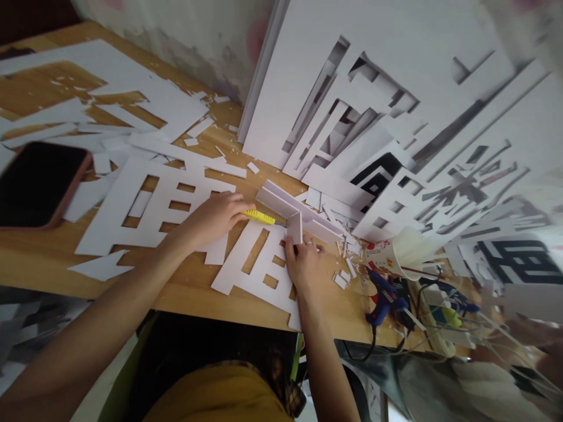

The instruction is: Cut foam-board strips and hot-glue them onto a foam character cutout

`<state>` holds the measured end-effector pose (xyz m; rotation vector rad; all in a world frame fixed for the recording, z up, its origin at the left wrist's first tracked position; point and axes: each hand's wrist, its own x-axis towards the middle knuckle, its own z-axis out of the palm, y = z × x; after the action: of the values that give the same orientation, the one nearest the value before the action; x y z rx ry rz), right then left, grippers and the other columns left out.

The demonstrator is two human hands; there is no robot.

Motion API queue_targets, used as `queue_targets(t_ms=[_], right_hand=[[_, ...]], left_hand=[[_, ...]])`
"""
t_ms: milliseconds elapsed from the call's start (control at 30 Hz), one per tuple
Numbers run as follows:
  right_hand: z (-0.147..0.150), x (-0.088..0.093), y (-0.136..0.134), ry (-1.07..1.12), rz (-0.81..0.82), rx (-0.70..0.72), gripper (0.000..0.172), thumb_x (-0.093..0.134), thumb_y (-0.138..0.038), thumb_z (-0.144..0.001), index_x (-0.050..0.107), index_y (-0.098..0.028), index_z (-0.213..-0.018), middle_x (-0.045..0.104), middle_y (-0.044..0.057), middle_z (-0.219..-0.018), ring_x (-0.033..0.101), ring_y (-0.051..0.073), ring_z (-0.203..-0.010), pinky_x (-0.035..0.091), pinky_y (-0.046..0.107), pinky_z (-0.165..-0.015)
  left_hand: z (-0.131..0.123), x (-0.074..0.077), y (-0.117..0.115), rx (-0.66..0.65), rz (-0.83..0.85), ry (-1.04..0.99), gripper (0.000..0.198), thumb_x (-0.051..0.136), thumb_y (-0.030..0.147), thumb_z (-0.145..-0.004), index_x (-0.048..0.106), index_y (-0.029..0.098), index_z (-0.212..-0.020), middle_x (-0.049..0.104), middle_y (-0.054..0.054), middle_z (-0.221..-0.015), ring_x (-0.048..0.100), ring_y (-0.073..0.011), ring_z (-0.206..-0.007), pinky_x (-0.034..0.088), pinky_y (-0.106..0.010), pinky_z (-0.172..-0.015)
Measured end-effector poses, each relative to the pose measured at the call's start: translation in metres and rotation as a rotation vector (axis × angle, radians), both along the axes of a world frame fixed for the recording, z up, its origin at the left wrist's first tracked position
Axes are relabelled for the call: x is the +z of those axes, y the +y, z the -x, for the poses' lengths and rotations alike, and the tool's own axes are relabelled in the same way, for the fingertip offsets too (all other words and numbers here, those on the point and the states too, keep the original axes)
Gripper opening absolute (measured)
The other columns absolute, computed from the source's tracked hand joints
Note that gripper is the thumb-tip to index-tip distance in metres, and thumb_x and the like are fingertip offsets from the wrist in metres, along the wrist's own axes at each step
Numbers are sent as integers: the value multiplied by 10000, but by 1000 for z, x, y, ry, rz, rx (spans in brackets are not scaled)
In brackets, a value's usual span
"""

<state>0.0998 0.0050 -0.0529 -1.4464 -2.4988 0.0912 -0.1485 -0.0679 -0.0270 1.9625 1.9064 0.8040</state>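
Observation:
My left hand (220, 215) is closed around a yellow utility knife (260, 217), its blade end pointing right at a small upright piece of white foam board (294, 227). The fingers of my right hand (304, 261) grip the lower edge of that piece; some fingertips are hidden. Long white strips (279, 199) stand on edge just behind it, touching or almost touching it. Below the knife lies a flat white board with cut-out openings (250, 269), partly under my right forearm. Another cut-out white character (162, 199) rests beneath my left forearm.
A phone (39, 184) lies at the left among white offcuts (105, 114). Large cut-out boards (290, 88) lean against the wall. On the right are a paper cup (391, 255), a blue glue gun (382, 296), cables and a power strip (433, 328). Another person's hand (528, 334) is at the far right.

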Motion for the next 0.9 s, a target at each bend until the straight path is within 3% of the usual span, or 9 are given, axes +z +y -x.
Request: queue_targets(t_ms=[367,900], right_hand=[[0,1,0,-26,6,14,480,360,-369,-1024,723,-191,-766,713,92,-911,603,242,-929,246,391,-856],[0,0,0,-45,14,16,516,331,-382,-1030,702,-188,-728,706,94,-927,591,246,-928,250,401,-864]], left_hand=[[2,8,7,-51,-22,-21,364,403,208,-965,695,219,-1182,647,-65,-994,583,-208,-910,452,-324,-820],[4,11,12,-74,-10,-4,359,456,163,-939,695,239,-1197,637,-54,-981,580,-196,-892,431,-299,-791]])
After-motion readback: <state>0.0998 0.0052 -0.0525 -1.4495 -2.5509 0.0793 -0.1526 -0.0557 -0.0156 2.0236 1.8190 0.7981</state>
